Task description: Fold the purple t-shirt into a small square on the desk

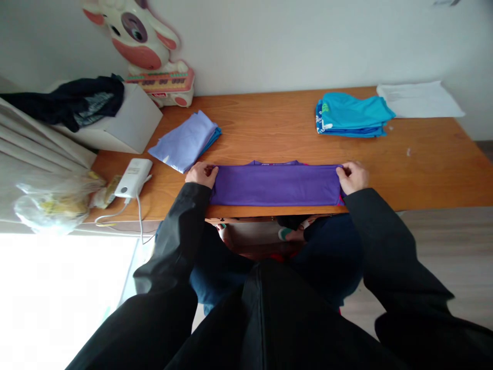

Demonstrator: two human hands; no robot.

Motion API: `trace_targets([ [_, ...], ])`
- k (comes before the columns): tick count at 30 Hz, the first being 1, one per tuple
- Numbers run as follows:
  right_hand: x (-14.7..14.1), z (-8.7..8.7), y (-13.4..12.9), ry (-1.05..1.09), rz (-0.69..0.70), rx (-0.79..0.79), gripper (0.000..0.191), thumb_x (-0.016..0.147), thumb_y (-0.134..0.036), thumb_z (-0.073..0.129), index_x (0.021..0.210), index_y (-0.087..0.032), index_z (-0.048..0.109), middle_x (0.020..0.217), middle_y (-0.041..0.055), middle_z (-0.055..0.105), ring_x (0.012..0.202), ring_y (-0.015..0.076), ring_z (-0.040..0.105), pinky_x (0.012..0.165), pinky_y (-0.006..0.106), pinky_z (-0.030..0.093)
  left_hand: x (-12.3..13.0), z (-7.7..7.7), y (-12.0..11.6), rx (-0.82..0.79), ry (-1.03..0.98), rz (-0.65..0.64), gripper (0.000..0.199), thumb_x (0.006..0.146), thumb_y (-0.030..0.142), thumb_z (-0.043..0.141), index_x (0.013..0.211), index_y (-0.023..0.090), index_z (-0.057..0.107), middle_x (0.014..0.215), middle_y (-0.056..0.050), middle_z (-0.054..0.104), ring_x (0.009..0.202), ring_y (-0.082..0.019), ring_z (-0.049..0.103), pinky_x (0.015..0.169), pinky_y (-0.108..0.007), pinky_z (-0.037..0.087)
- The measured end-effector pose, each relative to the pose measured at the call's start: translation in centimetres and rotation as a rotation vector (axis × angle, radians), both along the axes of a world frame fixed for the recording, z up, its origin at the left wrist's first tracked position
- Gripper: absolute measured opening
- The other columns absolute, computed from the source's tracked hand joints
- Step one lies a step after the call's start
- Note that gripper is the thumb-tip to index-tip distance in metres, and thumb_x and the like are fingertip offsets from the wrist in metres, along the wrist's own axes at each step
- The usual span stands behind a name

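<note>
A purple garment, folded into a long flat strip, lies along the front edge of the wooden table. Its kind is hard to make out; a bit of collar-like edge shows behind the fold, and pink shows at its right end. My left hand pinches the strip's far left corner between thumb and fingers. At the opposite end, my right hand grips the far right corner the same way. Just beyond my left hand lies a folded lavender cloth with a blue one under it.
Folded turquoise and blue garments are stacked at the back right, beside a white cloth. To the left are a white power bank with cables, a plastic bag, a white box under dark clothing, and a cow-shaped toy keyboard.
</note>
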State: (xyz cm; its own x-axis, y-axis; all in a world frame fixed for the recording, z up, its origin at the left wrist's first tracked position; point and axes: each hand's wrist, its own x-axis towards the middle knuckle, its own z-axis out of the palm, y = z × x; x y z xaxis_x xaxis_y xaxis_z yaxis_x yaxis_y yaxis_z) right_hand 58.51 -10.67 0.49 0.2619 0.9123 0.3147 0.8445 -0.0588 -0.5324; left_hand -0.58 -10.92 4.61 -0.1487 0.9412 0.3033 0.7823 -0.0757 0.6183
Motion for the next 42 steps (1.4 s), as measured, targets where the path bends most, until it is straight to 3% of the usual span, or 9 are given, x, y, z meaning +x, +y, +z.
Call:
trace_targets([
  [6, -0.9, -0.2, -1.4, -0.198, -0.042, 0.026, 0.03, 0.093, -0.046, 0.076, 0.113, -0.024, 0.077, 0.118, 0.0164, 0.077, 0.124, 0.0417, 0.066, 0.116, 0.067, 0.047, -0.5, -1.9, -0.2, 0.039, 0.136, 0.029, 0.046, 0.092, 0.046, 0.086, 0.129, 0.021, 0.075, 0.152, -0.019, 0.068, 0.15, -0.044, 0.056, 0.134, -0.064, 0.034],
  [14, -1.4, 0.2, -1.2, -0.178, -0.007, -0.025, 0.022, 0.094, -0.04, 0.072, 0.105, -0.021, 0.073, 0.12, 0.0184, 0.074, 0.124, 0.0404, 0.067, 0.117, 0.063, 0.05, -1.0, -2.5, 0.2, -0.008, 0.06, 0.001, 0.018, 0.095, 0.036, 0.079, 0.107, 0.024, 0.073, 0.114, -0.011, 0.076, 0.125, -0.038, 0.07, 0.123, -0.056, 0.047],
  [20, -0.6, -0.8, -0.5, 0.086, 0.042, 0.092, 0.03, 0.094, -0.039, 0.068, 0.118, -0.021, 0.072, 0.102, 0.009, 0.075, 0.094, 0.0278, 0.072, 0.096, 0.045, 0.061, -0.5, -2.3, 0.3, 0.068, -0.249, -0.009, 0.029, 0.091, 0.036, 0.082, 0.113, 0.021, 0.069, 0.098, -0.002, 0.069, 0.086, -0.02, 0.068, 0.092, -0.036, 0.058],
  [25, -0.7, 0.1, 0.6, 0.256, 0.062, 0.089, 0.042, 0.088, -0.032, 0.073, 0.128, -0.02, 0.068, 0.098, 0.0051, 0.073, 0.091, 0.0255, 0.072, 0.095, 0.045, 0.063, -0.3, -1.6, 0.4, 0.114, -0.432, -0.017, 0.038, 0.084, 0.035, 0.088, 0.114, 0.023, 0.068, 0.097, -0.001, 0.066, 0.084, -0.017, 0.066, 0.088, -0.032, 0.058],
  [29, -1.5, 3.0, -0.1, 0.088, 0.102, 0.068, 0.05, 0.088, -0.026, 0.076, 0.138, -0.021, 0.071, 0.118, 0.0127, 0.076, 0.114, 0.0331, 0.074, 0.111, 0.057, 0.06, -0.6, -0.2, 0.0, 0.101, -0.404, -0.032, 0.046, 0.087, 0.034, 0.084, 0.13, 0.023, 0.069, 0.108, -0.006, 0.073, 0.099, -0.023, 0.074, 0.095, -0.036, 0.062],
  [32, -4.4, 5.9, -2.3, -0.108, 0.192, 0.212, 0.047, 0.09, -0.027, 0.079, 0.137, -0.021, 0.078, 0.151, 0.019, 0.069, 0.145, 0.0418, 0.064, 0.129, 0.064, 0.049, 0.5, 0.8, -0.7, 0.116, -0.173, -0.115, 0.051, 0.093, 0.035, 0.078, 0.141, 0.021, 0.07, 0.138, -0.014, 0.077, 0.136, -0.033, 0.071, 0.12, -0.05, 0.056],
  [35, -10.0, 7.4, -4.5, -0.13, 0.451, 0.171, 0.047, 0.105, -0.037, 0.072, 0.151, -0.028, 0.075, 0.162, 0.0128, 0.067, 0.151, 0.0405, 0.062, 0.132, 0.064, 0.049, 4.5, 0.8, -1.7, 0.068, 0.015, -0.355, 0.052, 0.102, 0.041, 0.071, 0.149, 0.019, 0.072, 0.155, -0.017, 0.074, 0.152, -0.038, 0.064, 0.134, -0.059, 0.045],
  [38, -16.0, 6.3, -5.0, -0.132, 0.652, 0.1, 0.054, 0.115, -0.046, 0.06, 0.168, -0.039, 0.064, 0.172, 0.0039, 0.061, 0.161, 0.0415, 0.055, 0.135, 0.07, 0.044, 10.1, -0.4, -2.7, -0.038, 0.135, -0.546, 0.064, 0.108, 0.048, 0.066, 0.167, 0.022, 0.062, 0.178, -0.016, 0.057, 0.172, -0.041, 0.044, 0.142, -0.067, 0.031],
  [42, -20.3, 2.8, -3.5, -0.143, 0.648, -0.019, 0.062, 0.118, -0.053, 0.054, 0.179, -0.04, 0.052, 0.183, 0.0001, 0.049, 0.172, 0.0471, 0.038, 0.141, 0.081, 0.023, 13.5, -2.5, -2.1, -0.107, 0.253, -0.477, 0.074, 0.111, 0.051, 0.062, 0.179, 0.024, 0.049, 0.189, -0.013, 0.041, 0.18, -0.04, 0.027, 0.148, -0.068, 0.01],
])
